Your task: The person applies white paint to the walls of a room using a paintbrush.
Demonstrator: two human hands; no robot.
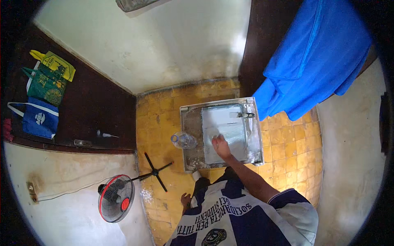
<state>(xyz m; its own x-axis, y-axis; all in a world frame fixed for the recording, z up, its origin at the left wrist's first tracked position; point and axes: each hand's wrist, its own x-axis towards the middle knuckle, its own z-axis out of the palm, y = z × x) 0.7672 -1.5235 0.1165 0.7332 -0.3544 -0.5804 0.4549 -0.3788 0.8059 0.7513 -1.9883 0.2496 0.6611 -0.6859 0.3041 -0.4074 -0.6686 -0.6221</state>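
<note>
My right hand [221,148] is over a pale, glossy panel [226,123], fingers bent towards its surface. Whether something small lies under those fingertips is too blurred to tell. The panel rests in a shallow rectangular tray-like frame [192,123] with a light metal rim. Near the panel's upper right edge lies a dark-handled tool [246,115] with a short flat blade. A clear plastic bottle [184,140], without a cap, overlaps the frame's left rim. My left hand [186,200] hangs low beside my leg, fingers loosely apart, apparently empty.
A standing fan [117,198] with a crossed black base [155,172] is at the lower left on yellow floor tiles [284,147]. A blue towel [314,61] hangs at upper right. Several bags [46,89] hang on a dark door [89,107]. A cable [70,192] runs along the wall.
</note>
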